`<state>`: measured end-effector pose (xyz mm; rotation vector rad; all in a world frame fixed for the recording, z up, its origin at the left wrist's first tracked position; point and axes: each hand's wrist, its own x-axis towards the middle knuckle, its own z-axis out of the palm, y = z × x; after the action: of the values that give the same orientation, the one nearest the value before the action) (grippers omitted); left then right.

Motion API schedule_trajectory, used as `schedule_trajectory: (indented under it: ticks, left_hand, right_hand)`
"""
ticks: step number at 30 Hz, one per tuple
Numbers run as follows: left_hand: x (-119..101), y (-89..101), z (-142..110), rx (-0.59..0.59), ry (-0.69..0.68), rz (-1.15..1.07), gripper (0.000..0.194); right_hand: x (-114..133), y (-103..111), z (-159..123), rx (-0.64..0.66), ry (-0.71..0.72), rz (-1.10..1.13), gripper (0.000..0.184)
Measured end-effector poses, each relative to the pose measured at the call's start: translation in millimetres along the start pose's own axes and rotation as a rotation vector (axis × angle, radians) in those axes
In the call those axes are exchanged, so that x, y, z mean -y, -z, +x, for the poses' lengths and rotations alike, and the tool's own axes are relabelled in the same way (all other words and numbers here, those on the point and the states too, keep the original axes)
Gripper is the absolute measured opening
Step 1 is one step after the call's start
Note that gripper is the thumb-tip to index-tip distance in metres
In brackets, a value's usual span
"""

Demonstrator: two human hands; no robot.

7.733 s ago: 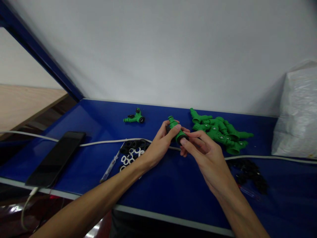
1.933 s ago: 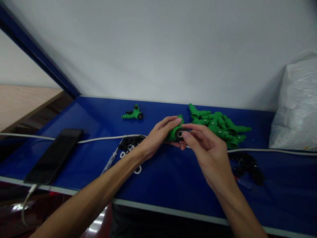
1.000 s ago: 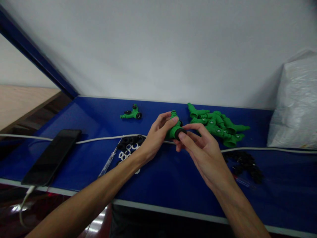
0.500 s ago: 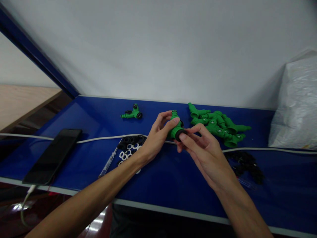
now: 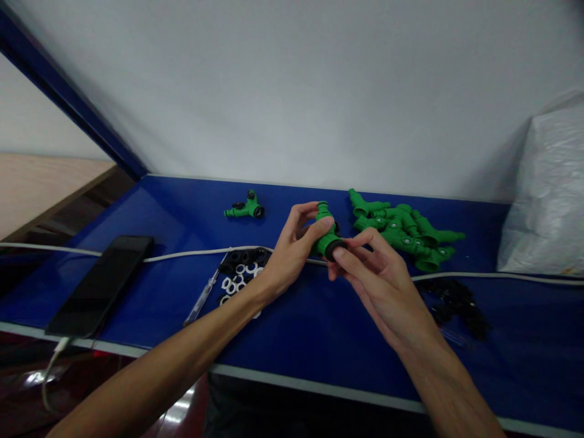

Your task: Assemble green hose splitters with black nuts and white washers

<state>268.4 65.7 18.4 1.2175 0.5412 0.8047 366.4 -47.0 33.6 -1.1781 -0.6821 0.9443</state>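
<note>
My left hand is closed around the body of a green Y-shaped hose connector, held above the blue bench. At its lower end sits a black ring. The thumb and fingers of my right hand pinch that ring from the right. Its inner side is hidden by my fingers. Near my left forearm lie several white rings and black rings. Farther back on the left rests another green connector with black parts on it.
A pile of green connectors lies at the back right, with small black parts before it. A clear screwdriver, a phone and a white cable are on the left. A plastic bag stands far right.
The view has shifted very slightly. Both hands keep the same hold on the connector and its black ring, with hardly any visible movement.
</note>
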Motion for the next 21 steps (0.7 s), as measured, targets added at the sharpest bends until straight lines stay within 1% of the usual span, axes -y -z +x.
schedule_trajectory:
  ticks: [3,6,9,10,13,17,21]
  left_hand:
    - [0,-0.6,0,0.01,0.039,-0.034,0.034]
    - [-1,-2.3,0,0.022,0.169,-0.126,0.036]
    - [-2,-3.3,0,0.026,0.244,-0.149,0.035]
    - [-2,-3.2,0,0.03,0.253,-0.14,0.036]
    - [-1,-2.5,2,0.057,0.271,-0.124,0.036]
    - [-1,-1.4,3,0.094,0.272,-0.125,0.037]
    - [-3,1.4,5,0.149,0.309,-0.12,0.045]
  right_hand:
    - [-2,-1,0,0.006,0.023,0.004,0.027]
    - [-4,-5,-1,0.023,0.091,-0.008,0.024]
    - [-4,-10,-2,0.016,0.158,-0.071,0.037]
    - [-4,-11,-2,-0.001,0.182,-0.1,0.039]
    - [-5,-11,-2,-0.054,0.253,-0.174,0.034]
    - [-8,-8,-2,-0.091,0.322,-0.286,0.03]
    - [-9,-6,-5,-0.12,0.38,-0.388,0.028]
